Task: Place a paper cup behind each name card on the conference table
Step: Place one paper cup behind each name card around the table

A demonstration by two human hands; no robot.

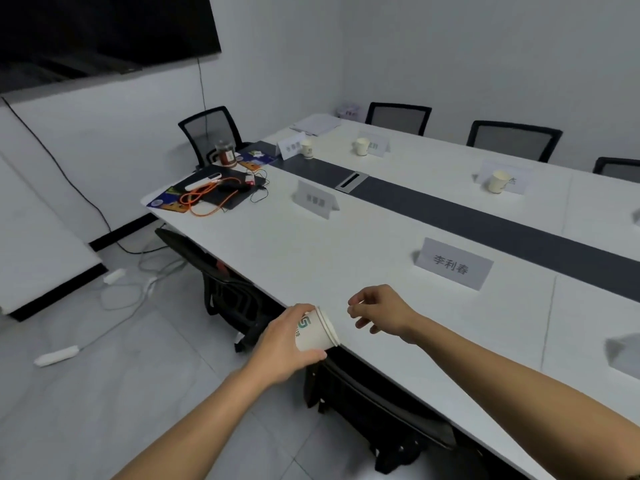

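Paper cups (pixel 498 181) already set by three far-side name cards; two near cards (pixel 453 264) still bare. Nested stack (pixel 317 330) clamped sideways in left hand (pixel 287 344) at bench (pixel 277 244) edge; right hand (pixel 381 311) loosely curled, empty.

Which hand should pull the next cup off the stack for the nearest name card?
Right hand: empty, open, nearer that name card. Left hand grips the cup stack.
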